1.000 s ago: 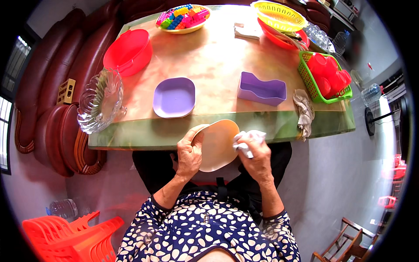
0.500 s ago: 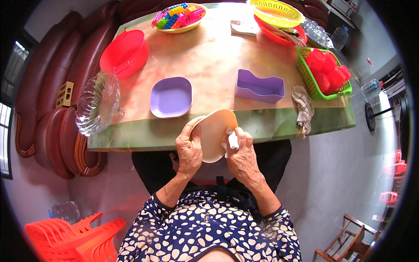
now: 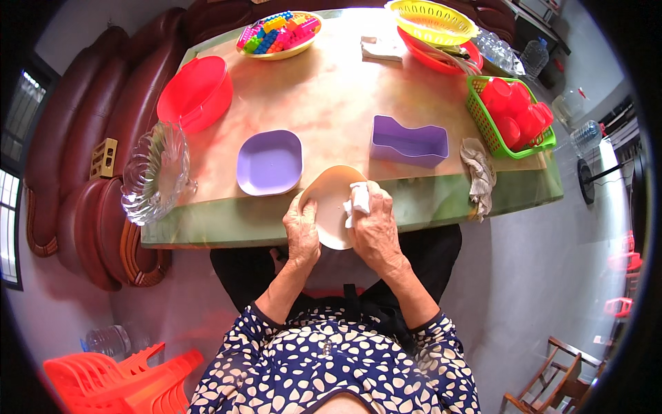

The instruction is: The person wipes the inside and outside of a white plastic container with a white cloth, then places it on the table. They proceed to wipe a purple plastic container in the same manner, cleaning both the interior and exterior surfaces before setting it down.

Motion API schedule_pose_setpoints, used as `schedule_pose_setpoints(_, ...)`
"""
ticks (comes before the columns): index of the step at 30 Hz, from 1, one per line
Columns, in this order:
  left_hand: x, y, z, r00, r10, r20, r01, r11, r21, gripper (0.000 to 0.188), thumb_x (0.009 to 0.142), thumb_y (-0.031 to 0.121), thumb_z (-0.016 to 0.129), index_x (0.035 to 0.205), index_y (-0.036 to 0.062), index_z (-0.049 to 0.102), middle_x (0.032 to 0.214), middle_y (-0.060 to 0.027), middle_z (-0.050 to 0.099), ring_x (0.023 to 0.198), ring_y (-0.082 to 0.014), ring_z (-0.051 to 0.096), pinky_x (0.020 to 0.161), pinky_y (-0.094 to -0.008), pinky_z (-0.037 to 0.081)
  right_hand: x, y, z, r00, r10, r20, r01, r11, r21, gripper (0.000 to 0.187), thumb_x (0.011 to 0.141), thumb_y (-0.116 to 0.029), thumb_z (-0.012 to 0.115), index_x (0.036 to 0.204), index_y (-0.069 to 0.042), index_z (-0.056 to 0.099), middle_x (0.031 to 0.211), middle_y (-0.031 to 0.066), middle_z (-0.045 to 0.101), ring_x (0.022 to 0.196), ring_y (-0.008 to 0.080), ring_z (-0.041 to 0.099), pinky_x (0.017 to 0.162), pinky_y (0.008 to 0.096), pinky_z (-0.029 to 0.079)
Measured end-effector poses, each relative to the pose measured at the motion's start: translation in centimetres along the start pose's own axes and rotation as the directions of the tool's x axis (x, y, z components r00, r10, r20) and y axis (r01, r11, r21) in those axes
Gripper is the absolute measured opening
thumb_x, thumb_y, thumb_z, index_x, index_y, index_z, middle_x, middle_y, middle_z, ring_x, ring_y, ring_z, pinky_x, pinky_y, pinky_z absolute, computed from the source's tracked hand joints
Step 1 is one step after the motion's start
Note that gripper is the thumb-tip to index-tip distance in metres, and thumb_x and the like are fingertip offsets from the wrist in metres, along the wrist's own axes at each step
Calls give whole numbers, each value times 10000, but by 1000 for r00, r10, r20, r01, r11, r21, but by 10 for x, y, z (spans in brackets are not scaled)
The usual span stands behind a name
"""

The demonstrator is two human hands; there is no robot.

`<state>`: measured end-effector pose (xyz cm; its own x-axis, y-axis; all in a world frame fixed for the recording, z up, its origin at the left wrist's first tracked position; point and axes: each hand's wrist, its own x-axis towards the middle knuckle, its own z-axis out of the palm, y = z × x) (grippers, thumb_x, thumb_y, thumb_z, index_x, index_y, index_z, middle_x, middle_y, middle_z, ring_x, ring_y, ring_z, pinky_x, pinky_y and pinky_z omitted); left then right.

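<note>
showing a cream bowl (image 3: 327, 199) tilted at the near edge of the bench (image 3: 221, 218), its inner face visible. the left hand (image 3: 302, 230) has its grip clamped on the bowl's left rim; the right hand (image 3: 376, 231) has its grip closed on a white cloth (image 3: 356, 201). relative to one second earlier, the cloth lies against the inner face instead of at the right rim, suggesting that wiping now covers the inside. beyond the bowl, a purple tray (image 3: 270, 162) and a purple box (image 3: 414, 156) rest unmoved; farther right lie a striped cloth (image 3: 479, 174) and a green basket (image 3: 488, 125) of red cups (image 3: 507, 130).
</note>
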<state>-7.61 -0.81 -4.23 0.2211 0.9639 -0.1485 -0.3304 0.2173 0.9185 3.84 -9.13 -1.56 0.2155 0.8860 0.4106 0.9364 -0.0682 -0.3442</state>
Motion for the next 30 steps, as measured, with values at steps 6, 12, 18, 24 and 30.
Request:
schedule_pose_setpoints(6,6,-2,-3,999,-51,13,51,999,14,221,964,56,533,1140,-63,593,1029,-73,642,927,-126,568,859,-268,467,-9,-22,-11,974,-87,209,34,970,241,534,795,-2,558,1299,86,406,1298,314,380,1174,458,420,998,468,406)
schedule_pose_setpoints(12,5,4,1,998,-38,40,32,990,137,245,967,66,530,1167,-63,588,1038,-73,646,928,-118,561,853,-262,464,7,-7,13,999,30,22,-32,993,116,448,820,8,543,1259,44,461,1256,268,435,1128,427,456,958,461,429)
schedule_pose_setpoints(18,5,10,0,991,-22,128,2,987,160,332,997,254,544,1148,-37,592,1019,-70,632,916,-117,567,791,-252,489,33,-5,36,989,130,-72,-124,989,86,434,839,-64,571,1247,48,477,1236,258,460,1116,405,463,971,473,397)
schedule_pose_setpoints(24,7,9,-5,982,-120,148,109,991,79,494,1028,413,416,1139,-34,597,963,-47,623,865,-98,538,781,-249,465,24,-26,28,996,-89,3,87,973,215,497,725,-50,635,1191,89,529,1292,282,428,1177,443,423,1011,505,367)
schedule_pose_setpoints(30,5,16,-5,956,-210,205,222,974,-40,400,1045,361,378,1008,-4,538,903,-78,614,795,-130,595,698,-263,508,6,-28,9,963,-204,178,128,923,364,521,672,30,605,1189,74,570,1342,210,429,1218,415,411,1023,449,397)
